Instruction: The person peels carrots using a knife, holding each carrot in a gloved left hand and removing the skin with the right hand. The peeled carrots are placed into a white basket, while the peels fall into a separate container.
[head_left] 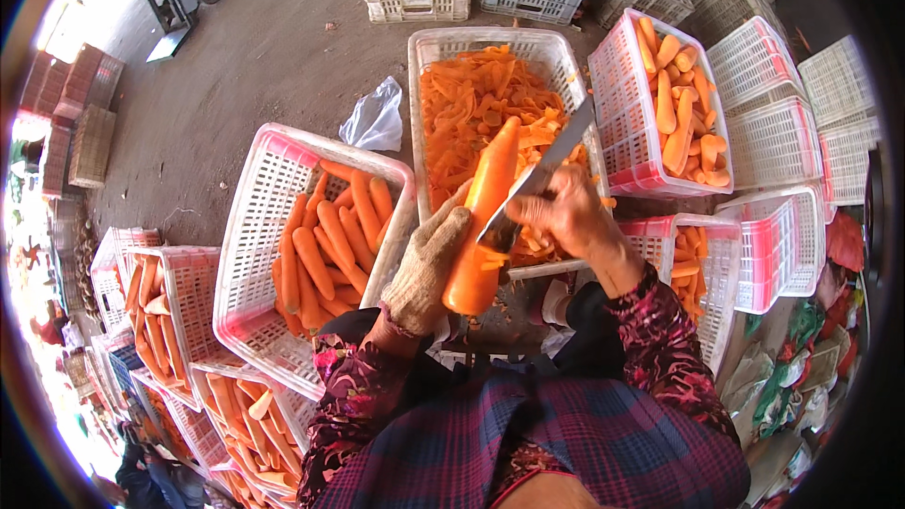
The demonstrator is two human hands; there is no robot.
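My left hand [428, 265], in a knitted glove, holds a large peeled-looking carrot [488, 205] upright and slightly tilted. My bare right hand [565, 208] grips a metal knife or peeling blade [555, 148], whose edge lies against the carrot's right side. A bit of peel clings near the carrot's lower part. Beneath both hands stands a plastic crate [576, 71] heaped with carrot peelings [481, 92]. To the left, a white and pink crate [247, 226] holds whole carrots [318, 247]. How the right fingers wrap the handle is partly hidden.
A crate of carrots [615, 106] stands at the upper right, another [721, 283] below it. Stacked crates [760, 127] line the right side. More carrot crates [187, 297] are at lower left. A plastic bag [375, 116] and a hand truck [170, 7] are on the ground.
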